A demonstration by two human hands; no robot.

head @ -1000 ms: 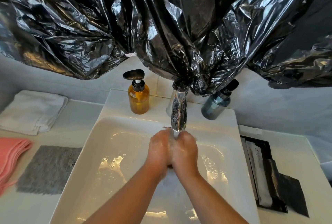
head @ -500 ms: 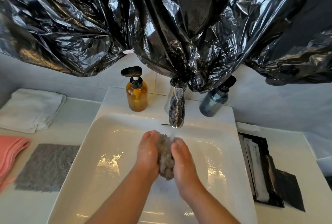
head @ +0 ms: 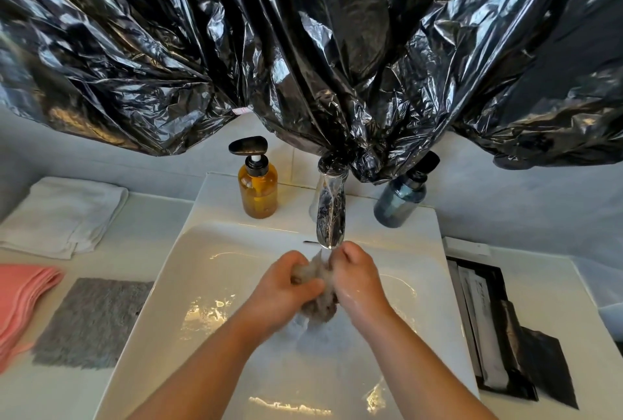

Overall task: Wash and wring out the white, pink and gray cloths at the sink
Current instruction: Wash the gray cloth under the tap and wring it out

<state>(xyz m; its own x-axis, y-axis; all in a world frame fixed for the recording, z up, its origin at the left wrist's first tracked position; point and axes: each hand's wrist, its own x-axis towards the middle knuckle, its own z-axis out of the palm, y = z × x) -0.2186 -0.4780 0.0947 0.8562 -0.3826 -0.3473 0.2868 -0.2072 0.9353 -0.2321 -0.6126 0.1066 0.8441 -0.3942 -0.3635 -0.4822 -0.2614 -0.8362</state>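
Cloths, four: white cloth folded, pink cloth and flat gray cloth on the counter left of the sink; a wet gray wad over the basin, just under the tap. Bottles, two: amber, blue. Forearms converge; left hand and right hand, fingers curled, clench the wad between them.
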